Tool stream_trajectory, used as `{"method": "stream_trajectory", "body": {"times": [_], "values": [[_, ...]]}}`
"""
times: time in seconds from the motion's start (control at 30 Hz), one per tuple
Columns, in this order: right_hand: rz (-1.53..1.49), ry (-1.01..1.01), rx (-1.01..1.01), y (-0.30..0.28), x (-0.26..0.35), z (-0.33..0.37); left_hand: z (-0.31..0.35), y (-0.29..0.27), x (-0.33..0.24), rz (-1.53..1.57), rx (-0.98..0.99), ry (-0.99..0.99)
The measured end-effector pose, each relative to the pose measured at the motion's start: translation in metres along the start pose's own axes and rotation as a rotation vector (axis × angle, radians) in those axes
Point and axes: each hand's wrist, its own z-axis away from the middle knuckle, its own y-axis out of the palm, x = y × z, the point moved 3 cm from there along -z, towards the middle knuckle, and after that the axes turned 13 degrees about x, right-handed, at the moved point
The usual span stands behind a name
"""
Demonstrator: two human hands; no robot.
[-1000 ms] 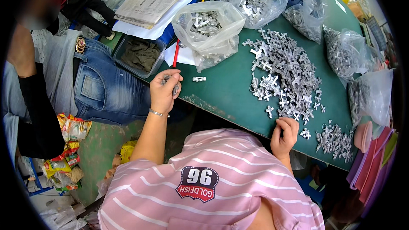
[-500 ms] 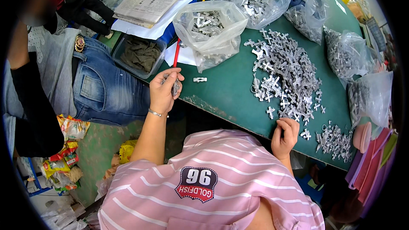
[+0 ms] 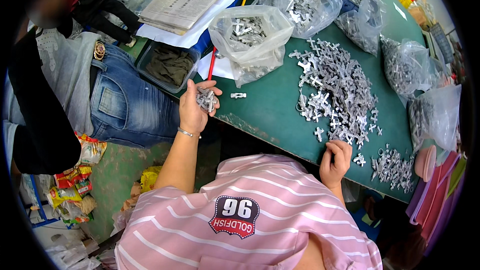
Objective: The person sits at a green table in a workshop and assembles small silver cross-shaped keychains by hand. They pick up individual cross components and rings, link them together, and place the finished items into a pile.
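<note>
My left hand [image 3: 196,107] is turned palm up and cupped at the table's left corner. In it lies a small heap of grey metal cross pendants [image 3: 206,100]. Just right of it, a single metal piece [image 3: 238,95] lies on the green table. My right hand [image 3: 336,164] rests at the near table edge with its fingers curled in; what they hold, if anything, is hidden. Beyond it spreads a large pile of grey metal crosses [image 3: 345,90]. One loose cross [image 3: 319,133] lies before the fingers, and another [image 3: 359,159] lies right of them.
A smaller metal heap [image 3: 392,169] lies at the right. Plastic bags of metal pieces [image 3: 252,45] [image 3: 306,5] stand at the back, with more bags [image 3: 406,65] along the right. A red pen [image 3: 212,64], a tub with dark cloth [image 3: 167,67] and another person [image 3: 127,87] are left.
My left hand has opened from a closer grip and turned its palm up, so the metal crosses in it now show. My right hand has stayed in place.
</note>
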Motion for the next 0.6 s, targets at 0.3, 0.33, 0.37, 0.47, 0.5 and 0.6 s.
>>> {"method": "stream_trajectory", "body": {"times": [0.3, 0.33, 0.37, 0.47, 0.5, 0.6], "values": [[-0.04, -0.003, -0.022, -0.004, -0.002, -0.001, 0.002, 0.003, 0.002, 0.018, -0.035, -0.044], [-0.042, -0.006, -0.024, -0.005, -0.001, -0.002, 0.004, -0.002, 0.006, 0.025, 0.0, -0.03], [-0.048, -0.007, -0.027, -0.007, -0.002, -0.002, 0.007, 0.0, 0.009, 0.185, 0.03, -0.071], [-0.069, -0.012, -0.045, -0.01, -0.005, -0.002, 0.012, 0.039, 0.014, 0.643, 0.205, -0.232], [-0.104, -0.018, -0.045, -0.011, -0.005, -0.004, 0.013, 0.055, 0.016, 0.695, 0.271, -0.273], [-0.417, 0.095, -0.036, -0.027, -0.01, -0.012, 0.003, 0.106, 0.021, 0.809, 0.479, -0.39]]}}
